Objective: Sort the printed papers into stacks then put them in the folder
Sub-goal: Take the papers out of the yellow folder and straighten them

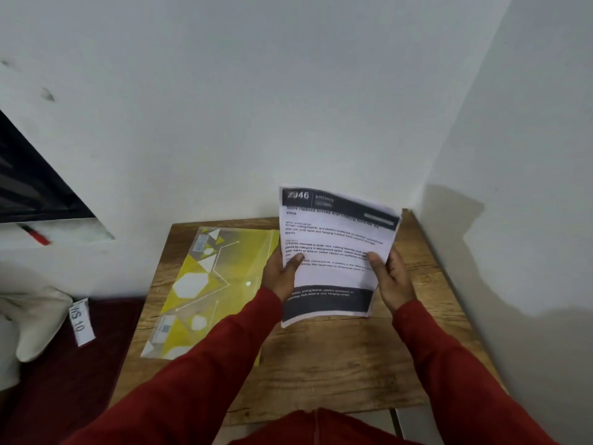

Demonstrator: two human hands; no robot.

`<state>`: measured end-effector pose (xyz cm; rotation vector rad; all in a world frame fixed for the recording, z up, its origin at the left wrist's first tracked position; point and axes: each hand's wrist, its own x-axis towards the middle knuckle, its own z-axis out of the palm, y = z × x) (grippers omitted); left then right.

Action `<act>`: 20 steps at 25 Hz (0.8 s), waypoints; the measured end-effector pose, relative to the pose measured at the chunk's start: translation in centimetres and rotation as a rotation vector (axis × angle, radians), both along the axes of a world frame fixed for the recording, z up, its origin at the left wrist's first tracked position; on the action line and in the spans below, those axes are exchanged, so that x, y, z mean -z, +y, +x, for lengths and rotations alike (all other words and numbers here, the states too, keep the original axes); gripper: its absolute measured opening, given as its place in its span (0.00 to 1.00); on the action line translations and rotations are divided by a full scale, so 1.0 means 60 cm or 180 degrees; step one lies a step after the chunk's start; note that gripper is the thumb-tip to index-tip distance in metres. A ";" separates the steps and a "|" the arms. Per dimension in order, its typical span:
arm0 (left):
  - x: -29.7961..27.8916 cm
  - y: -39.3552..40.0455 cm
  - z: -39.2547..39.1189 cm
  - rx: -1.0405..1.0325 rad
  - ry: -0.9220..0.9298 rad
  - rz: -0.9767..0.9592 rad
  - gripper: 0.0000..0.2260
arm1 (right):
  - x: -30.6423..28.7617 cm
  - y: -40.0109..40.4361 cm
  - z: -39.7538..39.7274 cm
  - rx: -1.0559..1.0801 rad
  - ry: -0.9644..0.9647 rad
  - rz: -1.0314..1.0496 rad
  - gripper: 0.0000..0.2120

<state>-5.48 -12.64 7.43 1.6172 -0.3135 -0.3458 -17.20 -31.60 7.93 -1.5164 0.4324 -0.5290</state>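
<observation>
A stack of printed papers (333,232) stands tilted upright above the right half of the wooden table (337,364), its lower edge near the tabletop. The top sheet has a dark header reading 2946 and a dark footer band. My left hand (282,274) grips the stack's left edge, thumb on the front. My right hand (391,277) grips the right edge the same way. A yellow translucent folder (205,290) with white hexagons and a snap button lies flat on the table's left half, beside my left hand.
White walls close in behind and to the right of the table. A red pen (35,236) lies on a ledge at the left. A white label reading WS 10 (80,321) and a white cushion (32,319) rest on dark red fabric left of the table.
</observation>
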 end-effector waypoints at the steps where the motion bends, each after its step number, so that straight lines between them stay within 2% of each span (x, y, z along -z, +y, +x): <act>1: -0.005 -0.001 0.009 0.0084 0.0003 0.0076 0.11 | 0.001 -0.004 0.005 -0.0081 0.0041 -0.0081 0.14; 5: -0.019 0.010 0.012 0.0424 0.0166 0.0267 0.06 | 0.027 -0.013 0.014 0.0019 0.0116 0.0049 0.17; 7: 0.003 0.041 0.009 0.0204 0.0072 0.0403 0.07 | 0.040 -0.010 0.011 0.0150 0.0190 0.0257 0.17; 8: 0.028 0.066 0.016 0.0059 -0.0224 0.0755 0.10 | 0.044 -0.008 0.008 0.0209 0.0231 0.0341 0.17; 10: 0.092 0.130 0.032 0.0176 -0.0898 0.2212 0.17 | 0.051 -0.008 0.001 0.0282 0.0330 0.0461 0.17; 12: 0.151 0.193 0.035 0.0591 -0.0917 0.3593 0.21 | 0.064 -0.010 -0.002 0.0333 0.0435 0.0562 0.16; 13: 0.167 0.217 0.032 0.0696 -0.0905 0.3881 0.23 | 0.073 -0.008 -0.001 0.0330 0.0470 0.0627 0.16; 20: 0.177 0.288 0.013 0.0266 -0.0929 0.3955 0.24 | 0.103 0.058 0.041 -0.0039 0.0610 0.0635 0.20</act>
